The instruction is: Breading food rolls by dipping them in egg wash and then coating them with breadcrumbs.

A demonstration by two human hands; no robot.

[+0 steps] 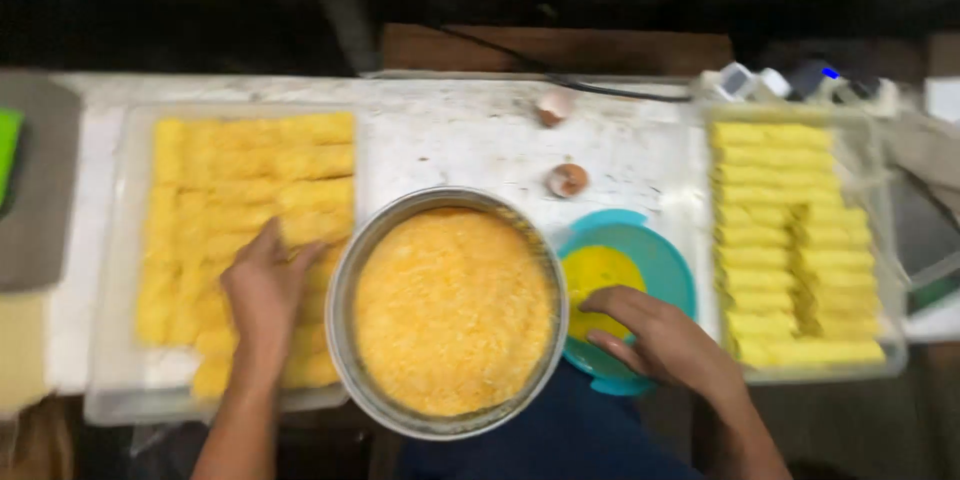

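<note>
1. White, stained worktop (470, 140) runs across the view, with a dark background beyond it.
2. Left hand (262, 290) lies palm down, fingers spread and holding nothing, on the breaded rolls (250, 190).
3. Those rolls sit in rows in a clear tray (110, 360); the hand rests on the row nearest the metal bowl.
4. Round metal bowl (345, 340) stands between the two hands, just beside the left hand, and is filled with orange-yellow crumbs (450, 310).
5. Right hand (655, 335) is curled at the near side of a teal bowl (655, 260), fingers bent inward over its rim; whether it grips anything cannot be told through the blur.
6. Yellow beaten egg (600, 275) lies in the teal bowl, just ahead of the right fingertips.
7. Plain yellow rolls (790, 240) lie stacked in a second clear tray (895, 355), just beyond the right hand on its outer side.
8. Two eggshell pieces (567, 180) rest on the worktop, farther out than the teal bowl.
</note>
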